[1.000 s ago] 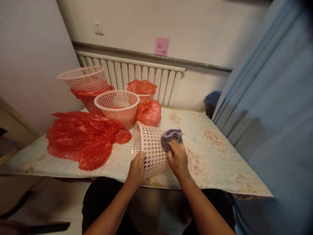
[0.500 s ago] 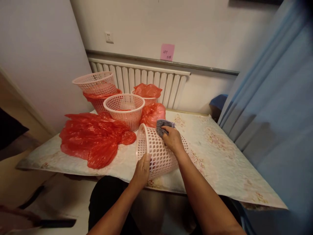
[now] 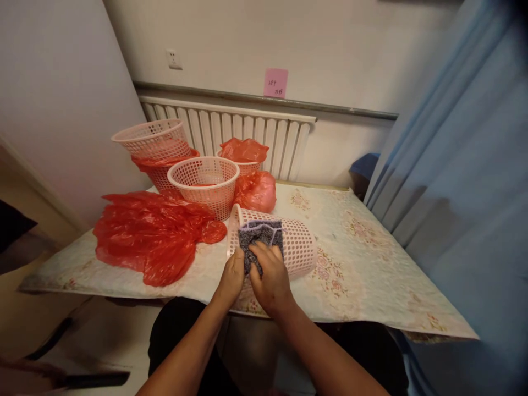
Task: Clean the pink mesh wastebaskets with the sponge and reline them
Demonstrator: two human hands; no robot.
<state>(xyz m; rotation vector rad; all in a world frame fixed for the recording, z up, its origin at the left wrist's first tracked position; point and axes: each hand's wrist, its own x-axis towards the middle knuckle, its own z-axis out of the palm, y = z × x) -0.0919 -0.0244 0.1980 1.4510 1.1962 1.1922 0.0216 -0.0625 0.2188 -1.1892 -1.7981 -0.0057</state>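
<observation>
A pale pink perforated plastic basket (image 3: 300, 247) lies on its side on the table, its open rim facing left. My left hand (image 3: 233, 275) is closed on the basket's rim at the near side, thumb up. With bent fingers, my right hand (image 3: 270, 278) grips a dark grey cloth (image 3: 264, 234) with lilac edging and presses it against the basket's side, close to the rim. The cloth spreads over that part of the wall and hides it. My two hands are almost side by side.
Crumpled red plastic bags (image 3: 148, 236) lie to the left. Behind stand an upright pink basket (image 3: 204, 181), stacked baskets (image 3: 152, 140) and a bag-lined basket (image 3: 243, 154). A white radiator (image 3: 284, 137) lines the wall; a blue curtain (image 3: 445, 165) hangs at right.
My right hand has moved the cloth down and left across the basket, from its upper side to near the rim beside my left hand. The left hand keeps its hold.
</observation>
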